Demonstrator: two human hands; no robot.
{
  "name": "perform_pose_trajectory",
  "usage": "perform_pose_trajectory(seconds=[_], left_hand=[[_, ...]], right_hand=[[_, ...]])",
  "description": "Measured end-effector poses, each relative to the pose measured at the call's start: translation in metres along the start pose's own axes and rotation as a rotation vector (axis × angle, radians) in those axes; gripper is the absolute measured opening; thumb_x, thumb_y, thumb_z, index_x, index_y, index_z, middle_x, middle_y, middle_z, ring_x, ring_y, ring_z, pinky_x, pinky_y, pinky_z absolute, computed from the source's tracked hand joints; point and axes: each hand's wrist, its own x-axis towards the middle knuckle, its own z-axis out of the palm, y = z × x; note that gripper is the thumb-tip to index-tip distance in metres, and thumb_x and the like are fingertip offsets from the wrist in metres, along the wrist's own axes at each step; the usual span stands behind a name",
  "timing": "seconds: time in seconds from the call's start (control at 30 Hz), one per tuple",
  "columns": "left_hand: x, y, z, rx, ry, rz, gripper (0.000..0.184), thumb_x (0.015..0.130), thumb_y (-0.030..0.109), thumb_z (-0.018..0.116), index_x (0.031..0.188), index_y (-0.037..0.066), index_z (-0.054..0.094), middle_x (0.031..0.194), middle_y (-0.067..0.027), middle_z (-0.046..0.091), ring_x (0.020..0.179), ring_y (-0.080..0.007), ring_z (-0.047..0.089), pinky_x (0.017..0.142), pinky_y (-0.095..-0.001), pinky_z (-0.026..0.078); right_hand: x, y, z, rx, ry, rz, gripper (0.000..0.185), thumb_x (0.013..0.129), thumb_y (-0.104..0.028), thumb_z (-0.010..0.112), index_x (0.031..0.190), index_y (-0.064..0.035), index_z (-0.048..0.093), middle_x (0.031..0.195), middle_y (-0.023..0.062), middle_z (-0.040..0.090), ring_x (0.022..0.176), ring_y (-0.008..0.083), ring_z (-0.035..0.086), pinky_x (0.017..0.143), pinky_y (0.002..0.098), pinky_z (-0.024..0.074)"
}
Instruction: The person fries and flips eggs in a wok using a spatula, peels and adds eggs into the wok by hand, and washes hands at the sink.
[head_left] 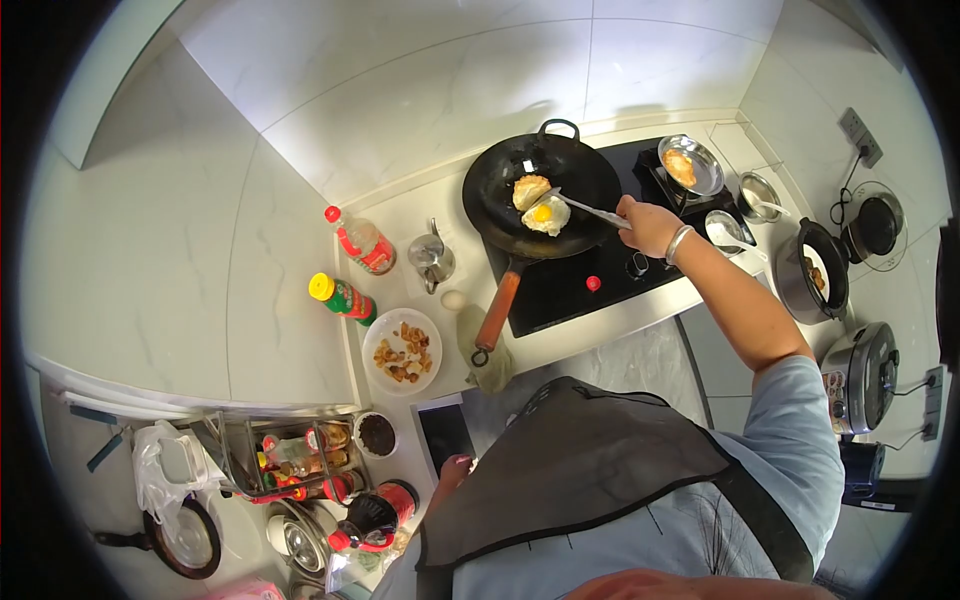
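Note:
My right hand (650, 227) is closed round the handle of a metal spatula (598, 211), whose blade is in a black wok (492, 207) against two eggs. One egg (547, 215) shows a yellow yolk; the other, browned egg (531, 191) lies just above it. The wok has a wooden handle (498, 310) and rests on the black stove (620, 285). Low in the view, my left hand (457, 468) is near the counter edge, partly hidden by the apron; its fingers are not clear. A metal bowl (706, 165) on the stove holds a fried egg (680, 169).
Left of the wok are two bottles (367, 247) (349, 299), a metal pitcher (431, 258), a whole egg (453, 300) and a plate of browned pieces (379, 318). A dark pot (796, 290) and rice cooker (858, 377) stand right. A red cap (593, 284) lies on the stove.

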Motion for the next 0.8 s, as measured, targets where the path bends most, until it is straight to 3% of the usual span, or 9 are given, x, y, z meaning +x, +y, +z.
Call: perform_pose_trajectory(seconds=[0.3, 0.37, 0.43, 0.47, 0.53, 0.57, 0.67, 0.7, 0.8], left_hand=[[0.004, 0.001, 0.002, -0.078, 0.002, 0.002, 0.033, 0.086, 0.016, 0.064, 0.112, -0.003, 0.06, 0.082, -0.0064, 0.065, 0.062, -0.0123, 0.058, 0.055, -0.0261, 0.047], [0.004, 0.002, 0.002, -0.088, -0.008, 0.006, 0.033, 0.086, 0.015, 0.064, 0.113, -0.003, 0.06, 0.081, -0.0063, 0.065, 0.062, -0.0125, 0.058, 0.055, -0.0261, 0.047], [-0.031, 0.045, 0.009, 0.09, 0.059, -0.036, 0.032, 0.086, 0.015, 0.063, 0.113, -0.003, 0.06, 0.081, -0.0061, 0.065, 0.062, -0.0123, 0.058, 0.054, -0.0261, 0.046], [-0.066, 0.09, 0.02, 0.177, 0.09, -0.061, 0.032, 0.086, 0.015, 0.063, 0.113, -0.003, 0.06, 0.081, -0.0061, 0.065, 0.061, -0.0122, 0.057, 0.054, -0.0261, 0.046], [-0.019, 0.029, 0.008, 0.02, 0.041, -0.016, 0.032, 0.086, 0.015, 0.063, 0.112, -0.003, 0.06, 0.082, -0.0061, 0.065, 0.062, -0.0124, 0.058, 0.055, -0.0265, 0.046], [-0.002, 0.008, 0.004, -0.058, 0.014, 0.003, 0.032, 0.086, 0.015, 0.063, 0.112, -0.003, 0.059, 0.082, -0.0062, 0.065, 0.063, -0.0124, 0.058, 0.055, -0.0267, 0.047], [-0.004, 0.002, 0.003, -0.001, 0.014, 0.005, 0.031, 0.084, 0.02, 0.063, 0.108, -0.001, 0.063, 0.084, -0.0078, 0.067, 0.069, -0.0157, 0.061, 0.061, -0.0289, 0.048], [-0.008, 0.002, 0.004, 0.047, 0.025, 0.009, 0.031, 0.084, 0.022, 0.063, 0.106, -0.001, 0.064, 0.084, -0.0083, 0.067, 0.071, -0.0168, 0.062, 0.063, -0.0296, 0.048], [-0.023, 0.002, 0.005, 0.287, 0.08, 0.062, 0.032, 0.082, 0.027, 0.062, 0.101, 0.001, 0.067, 0.086, -0.01, 0.069, 0.077, -0.0201, 0.065, 0.069, -0.0318, 0.05]], right_hand=[[-0.012, 0.009, -0.026, 0.016, 0.139, -0.031, 0.032, 0.082, -0.017, 0.06, 0.107, 0.0005, 0.05, 0.092, 0.0229, 0.064, 0.089, 0.0393, 0.062, 0.08, 0.0445, 0.0482], [-0.008, 0.01, -0.037, 0.022, 0.125, 0.012, 0.029, 0.084, -0.018, 0.062, 0.105, 0.0003, 0.053, 0.089, 0.0206, 0.064, 0.086, 0.0373, 0.063, 0.078, 0.0422, 0.0483], [0.016, 0.037, -0.031, -0.072, 0.232, -0.072, 0.023, 0.087, -0.02, 0.06, 0.096, 0.0009, 0.059, 0.079, 0.015, 0.065, 0.078, 0.0304, 0.064, 0.074, 0.0382, 0.0483], [0.028, 0.041, -0.038, -0.048, 0.17, -0.036, 0.023, 0.087, -0.02, 0.059, 0.094, 0.0011, 0.06, 0.077, 0.0138, 0.065, 0.074, 0.0281, 0.064, 0.071, 0.0373, 0.0487], [0.046, 0.043, -0.05, 0.0, 0.044, 0.034, 0.023, 0.088, -0.021, 0.057, 0.091, 0.0016, 0.061, 0.073, 0.0115, 0.065, 0.065, 0.0235, 0.063, 0.065, 0.0357, 0.0495], [0.046, 0.026, -0.068, 0.081, -0.096, 0.217, 0.025, 0.089, -0.02, 0.055, 0.096, 0.0028, 0.063, 0.072, 0.0099, 0.064, 0.054, 0.0188, 0.059, 0.051, 0.0329, 0.0477], [0.07, 0.031, -0.078, 0.302, -0.125, 0.285, 0.028, 0.09, -0.019, 0.054, 0.104, 0.0033, 0.063, 0.069, 0.0086, 0.062, 0.044, 0.0159, 0.053, 0.04, 0.0296, 0.0418], [0.077, 0.032, -0.082, 0.324, -0.144, 0.3, 0.033, 0.09, -0.018, 0.053, 0.114, 0.0033, 0.06, 0.067, 0.0076, 0.061, 0.043, 0.0141, 0.05, 0.037, 0.0285, 0.0392], [0.09, 0.028, -0.094, 0.278, -0.189, 0.328, 0.036, 0.09, -0.017, 0.054, 0.119, 0.0028, 0.056, 0.066, 0.0078, 0.061, 0.042, 0.013, 0.047, 0.037, 0.0287, 0.0383]])
